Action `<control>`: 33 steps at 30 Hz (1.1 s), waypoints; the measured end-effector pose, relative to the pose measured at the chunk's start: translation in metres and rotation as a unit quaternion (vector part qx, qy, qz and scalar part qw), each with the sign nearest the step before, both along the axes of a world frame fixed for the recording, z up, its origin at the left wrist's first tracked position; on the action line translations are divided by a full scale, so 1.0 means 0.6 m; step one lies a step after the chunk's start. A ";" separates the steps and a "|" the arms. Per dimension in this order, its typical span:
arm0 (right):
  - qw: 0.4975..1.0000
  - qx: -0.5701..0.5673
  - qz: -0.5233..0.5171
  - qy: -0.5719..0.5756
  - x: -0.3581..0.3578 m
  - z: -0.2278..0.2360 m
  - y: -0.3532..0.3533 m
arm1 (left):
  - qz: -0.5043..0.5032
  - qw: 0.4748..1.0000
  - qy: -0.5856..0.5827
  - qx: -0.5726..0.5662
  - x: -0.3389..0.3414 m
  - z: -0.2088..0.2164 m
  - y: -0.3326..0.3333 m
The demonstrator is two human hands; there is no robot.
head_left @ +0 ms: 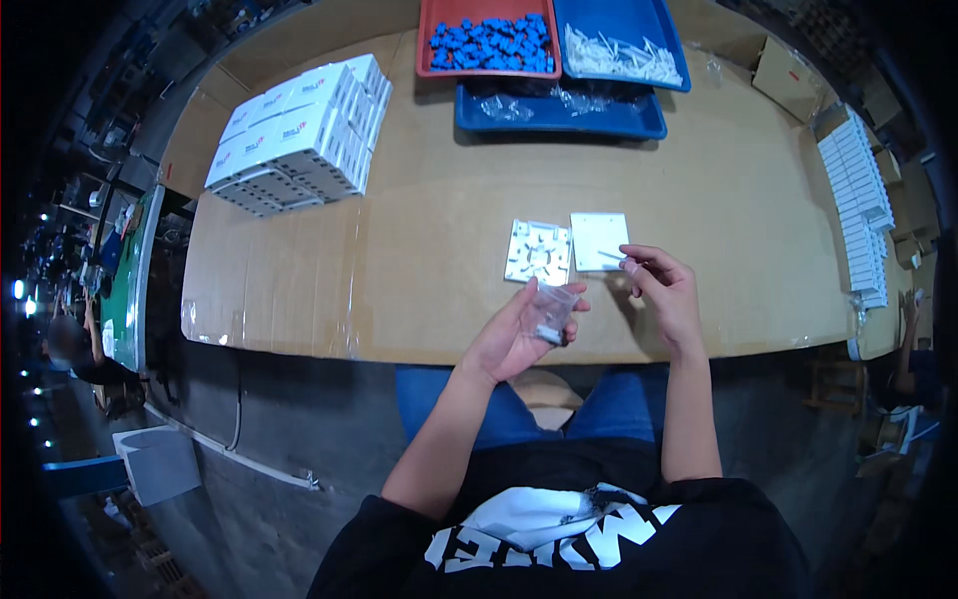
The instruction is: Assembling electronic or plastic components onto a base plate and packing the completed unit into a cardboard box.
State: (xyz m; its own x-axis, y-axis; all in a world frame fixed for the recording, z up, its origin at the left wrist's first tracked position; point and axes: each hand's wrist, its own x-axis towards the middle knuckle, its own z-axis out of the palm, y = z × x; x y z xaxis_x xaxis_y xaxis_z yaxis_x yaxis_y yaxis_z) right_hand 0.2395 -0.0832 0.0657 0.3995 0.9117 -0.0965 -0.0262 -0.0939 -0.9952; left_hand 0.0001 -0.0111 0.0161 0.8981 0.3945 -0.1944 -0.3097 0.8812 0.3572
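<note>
My left hand (507,344) is closed on a small clear plastic bag (555,302), which has small pale pieces at its bottom. Thumb and fingertips of my right hand (667,297) pinch a thin, pale stick-like piece (616,254) above the table. Just beyond the bag lies a white square plastic frame (519,262) with cutouts and raised parts in it. Beside it, to the right, rests a flat white square plate (597,238), partly under the pinched piece.
Stacked white boxes (289,125) stand at the far left of the cardboard-covered table (429,220). At the back, a red tray (423,60) holds blue pieces and a blue tray (681,75) white sticks; another blue tray (559,127) sits below. White parts (853,190) are piled far right.
</note>
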 end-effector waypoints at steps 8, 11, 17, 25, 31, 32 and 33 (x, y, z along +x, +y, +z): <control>0.998 -0.001 0.020 -0.066 -0.008 0.027 -0.041 | 0.018 1.000 0.000 0.007 -0.004 0.000 -0.008; 0.994 0.034 0.045 -0.095 -0.016 0.032 -0.030 | 0.004 1.000 -0.014 0.023 -0.006 -0.005 -0.009; 0.969 0.049 0.159 -0.181 -0.046 0.068 -0.003 | 0.000 0.999 -0.021 0.024 -0.012 -0.010 -0.012; 0.934 0.015 0.316 -0.167 -0.066 0.067 0.042 | 0.020 0.998 0.014 0.051 -0.013 -0.006 -0.016; 0.888 0.082 0.382 -0.242 -0.052 0.042 0.058 | 0.000 0.997 0.035 0.073 -0.018 -0.036 -0.008; 0.890 0.082 0.378 -0.241 -0.051 0.048 0.056 | -0.004 0.997 0.037 0.074 -0.018 -0.035 -0.009; 0.904 0.005 0.389 -0.177 -0.054 0.066 0.056 | 0.003 0.997 0.031 0.066 -0.015 -0.024 -0.009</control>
State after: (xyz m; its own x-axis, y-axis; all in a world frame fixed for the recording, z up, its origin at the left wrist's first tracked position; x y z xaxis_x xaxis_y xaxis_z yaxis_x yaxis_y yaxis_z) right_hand 0.2072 -0.0497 0.1053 -0.3594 0.9298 -0.0790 0.3646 0.0619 -0.9291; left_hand -0.0089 -0.0163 0.0017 0.8837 0.4251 -0.1959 -0.2882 0.8239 0.4879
